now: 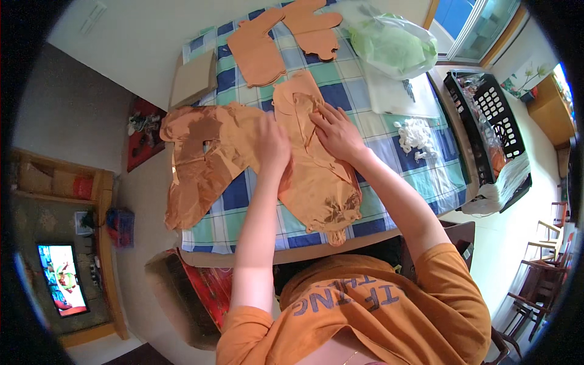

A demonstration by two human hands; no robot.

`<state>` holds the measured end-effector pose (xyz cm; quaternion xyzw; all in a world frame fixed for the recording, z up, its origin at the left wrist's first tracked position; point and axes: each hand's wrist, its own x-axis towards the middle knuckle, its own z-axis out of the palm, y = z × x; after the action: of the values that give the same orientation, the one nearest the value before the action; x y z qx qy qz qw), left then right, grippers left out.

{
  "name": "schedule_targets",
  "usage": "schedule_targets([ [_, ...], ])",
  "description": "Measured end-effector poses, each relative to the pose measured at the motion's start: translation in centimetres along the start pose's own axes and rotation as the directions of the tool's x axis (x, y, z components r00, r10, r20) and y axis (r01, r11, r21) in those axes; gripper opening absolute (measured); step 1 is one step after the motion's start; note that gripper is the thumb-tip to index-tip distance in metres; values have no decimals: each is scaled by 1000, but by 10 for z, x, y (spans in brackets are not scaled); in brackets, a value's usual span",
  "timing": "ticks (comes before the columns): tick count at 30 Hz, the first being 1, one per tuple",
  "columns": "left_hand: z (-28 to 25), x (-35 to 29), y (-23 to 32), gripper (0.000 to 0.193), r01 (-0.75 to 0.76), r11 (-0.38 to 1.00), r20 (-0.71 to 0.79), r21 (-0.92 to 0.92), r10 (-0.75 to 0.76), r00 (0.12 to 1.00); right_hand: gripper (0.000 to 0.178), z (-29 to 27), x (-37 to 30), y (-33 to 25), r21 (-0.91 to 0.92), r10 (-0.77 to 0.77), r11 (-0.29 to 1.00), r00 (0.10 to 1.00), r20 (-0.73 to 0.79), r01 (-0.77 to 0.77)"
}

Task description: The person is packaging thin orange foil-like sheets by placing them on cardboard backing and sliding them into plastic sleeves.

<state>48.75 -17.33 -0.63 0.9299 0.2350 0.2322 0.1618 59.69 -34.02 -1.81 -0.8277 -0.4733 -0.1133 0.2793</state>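
Note:
A flat, uninflated copper-coloured foil balloon (322,188) lies creased in front of me on a checked cloth, its tabbed end towards the near edge. My right hand (336,132) rests on its upper part, fingers stretched out and spread over a fold. My left hand (274,144) is at the foil's left side, where this balloon meets a second, crumpled foil balloon (213,146). Motion smears the left fingers, so their grip is unclear. Further back lie flat stacks of similar foil balloons (258,52), one beside the other.
A checked cloth (380,143) covers the table. At the far right are a green-and-clear plastic bag (392,45), a clear plastic sheet (395,97) and a white string bundle (417,135). Cardboard (194,79) sits at the left edge; a black crate (499,109) stands right.

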Motion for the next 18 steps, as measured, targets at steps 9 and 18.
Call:
schedule_targets([
  [9,-50,-31,-65,37,475,337,194,-813,-613,766,36,5,4,-1,-29,-26,999,1000,-14,25],
  [18,-60,-1,7,30,300,230,217,-926,-326,920,37,3,4,-3,-59,-26,998,999,23,28],
])
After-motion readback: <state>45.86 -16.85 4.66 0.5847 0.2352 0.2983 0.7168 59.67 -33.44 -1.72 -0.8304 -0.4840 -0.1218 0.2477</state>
